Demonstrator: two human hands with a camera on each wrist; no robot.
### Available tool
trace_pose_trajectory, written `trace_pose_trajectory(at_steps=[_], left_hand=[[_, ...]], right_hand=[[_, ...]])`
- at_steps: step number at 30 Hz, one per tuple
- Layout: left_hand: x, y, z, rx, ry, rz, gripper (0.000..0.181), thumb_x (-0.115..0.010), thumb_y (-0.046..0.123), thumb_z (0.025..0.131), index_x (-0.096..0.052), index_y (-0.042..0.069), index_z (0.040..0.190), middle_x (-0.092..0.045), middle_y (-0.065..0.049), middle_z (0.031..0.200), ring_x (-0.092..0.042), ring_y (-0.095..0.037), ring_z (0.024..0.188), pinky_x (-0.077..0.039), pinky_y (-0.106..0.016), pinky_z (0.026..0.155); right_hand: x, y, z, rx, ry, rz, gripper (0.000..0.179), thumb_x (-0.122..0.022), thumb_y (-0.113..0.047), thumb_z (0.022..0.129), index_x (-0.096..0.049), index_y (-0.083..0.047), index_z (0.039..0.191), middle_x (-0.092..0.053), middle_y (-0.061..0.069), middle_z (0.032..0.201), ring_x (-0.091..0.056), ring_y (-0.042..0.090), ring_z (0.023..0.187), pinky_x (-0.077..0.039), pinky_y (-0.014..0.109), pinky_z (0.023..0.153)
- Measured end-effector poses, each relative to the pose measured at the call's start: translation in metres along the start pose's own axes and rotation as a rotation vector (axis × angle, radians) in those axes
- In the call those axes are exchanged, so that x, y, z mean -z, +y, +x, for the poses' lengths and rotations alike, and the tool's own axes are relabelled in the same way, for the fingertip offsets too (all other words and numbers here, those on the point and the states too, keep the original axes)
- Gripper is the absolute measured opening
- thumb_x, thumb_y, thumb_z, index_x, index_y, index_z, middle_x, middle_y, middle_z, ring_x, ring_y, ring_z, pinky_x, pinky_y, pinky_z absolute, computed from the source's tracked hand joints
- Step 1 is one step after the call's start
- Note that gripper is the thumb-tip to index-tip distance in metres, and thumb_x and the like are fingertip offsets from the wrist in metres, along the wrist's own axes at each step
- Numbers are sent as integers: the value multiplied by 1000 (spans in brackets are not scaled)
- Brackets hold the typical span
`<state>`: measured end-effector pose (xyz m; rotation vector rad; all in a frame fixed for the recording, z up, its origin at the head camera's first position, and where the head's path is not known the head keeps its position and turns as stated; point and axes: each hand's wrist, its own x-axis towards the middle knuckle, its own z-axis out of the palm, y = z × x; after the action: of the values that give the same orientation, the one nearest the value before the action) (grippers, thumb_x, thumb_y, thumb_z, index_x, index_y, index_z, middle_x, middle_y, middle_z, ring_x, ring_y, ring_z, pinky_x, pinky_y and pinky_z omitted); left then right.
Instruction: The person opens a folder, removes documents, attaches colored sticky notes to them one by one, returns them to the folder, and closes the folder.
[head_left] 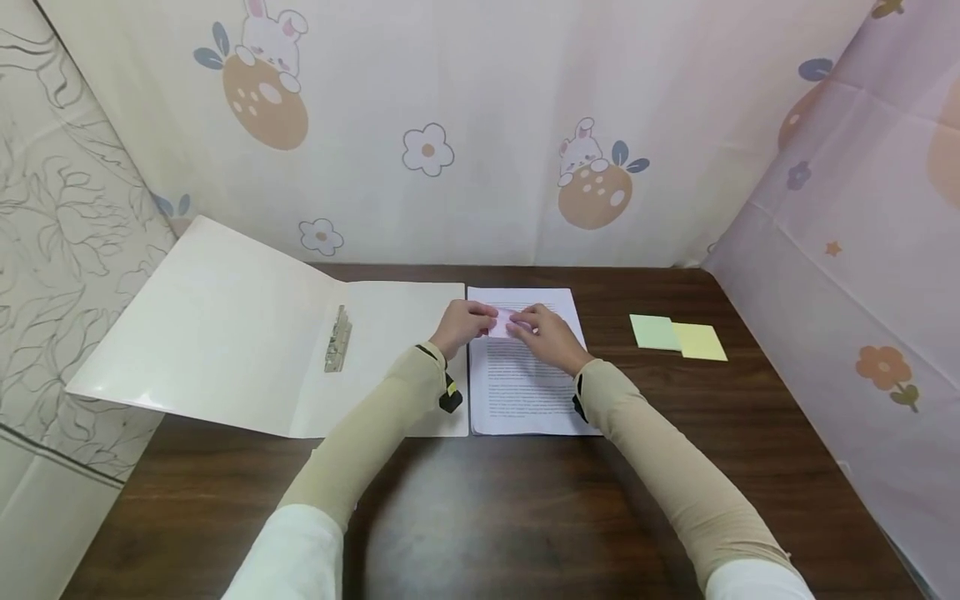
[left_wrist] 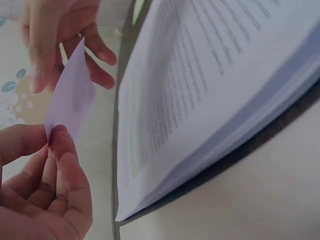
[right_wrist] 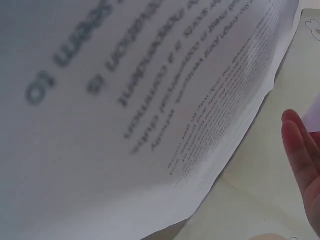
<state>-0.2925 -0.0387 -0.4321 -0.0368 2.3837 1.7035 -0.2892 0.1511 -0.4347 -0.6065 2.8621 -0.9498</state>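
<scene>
A lilac sticky note [head_left: 501, 326] is held up over the upper part of a stack of printed pages [head_left: 525, 387]. My left hand [head_left: 459, 325] pinches its near edge between thumb and fingertips, plain in the left wrist view, where the note [left_wrist: 72, 97] stands tilted. Around the note's other end is my right hand [head_left: 553, 340], thumb and fingers spread apart. In the right wrist view, the fingers of the right hand [right_wrist: 302, 155] are extended, with part of the note behind them at the frame's edge.
Left of the pages lies an opened white binder [head_left: 217, 333], its cover spread out, with a metal clip [head_left: 338, 340] near the spine. A green sticky note [head_left: 655, 332] and a yellow one [head_left: 702, 342] lie overlapping at right on the dark wooden table [head_left: 480, 517]. Patterned curtains surround it.
</scene>
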Motion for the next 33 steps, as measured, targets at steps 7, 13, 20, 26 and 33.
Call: trace_pose_trajectory(at_steps=[7,13,20,26,33], left_hand=[[-6,-7,5,-12,20,254,28,-65,8,86,-71,6,114,-72,-11,101,-62,-17,81,-47,-24,70],[-7,-14,7,-42,28,428,31,-67,10,85,-70,8,116,-71,-11,104,-63,-21,87,-48,-27,72],[-10,-22,11,-16,-10,495,32,-69,13,84,-70,12,116,-71,-11,106,-63,-23,93,-49,-33,81],[-12,-26,14,-11,-29,531,32,-70,13,83,-70,13,115,-72,-9,103,-63,-22,92,-48,-33,82],[-11,-26,12,-29,-60,615,32,-70,15,84,-70,13,117,-69,-10,118,-59,-24,97,-47,-35,88]], right_hand=[[-6,5,11,12,-17,-89,28,-55,-6,95,-68,-2,118,-63,18,119,-60,34,111,-48,48,97],[-13,5,17,18,-59,-143,30,-56,2,89,-70,0,116,-63,19,118,-61,35,111,-47,46,99],[-18,8,18,-14,-124,-172,31,-58,3,89,-69,-1,117,-63,19,121,-59,35,117,-45,47,104],[-20,11,19,-31,-141,-153,31,-58,2,89,-69,-2,117,-64,18,122,-59,34,118,-44,46,105],[-22,9,19,-39,-175,-188,31,-59,2,89,-69,-3,118,-64,17,122,-59,34,119,-44,46,106]])
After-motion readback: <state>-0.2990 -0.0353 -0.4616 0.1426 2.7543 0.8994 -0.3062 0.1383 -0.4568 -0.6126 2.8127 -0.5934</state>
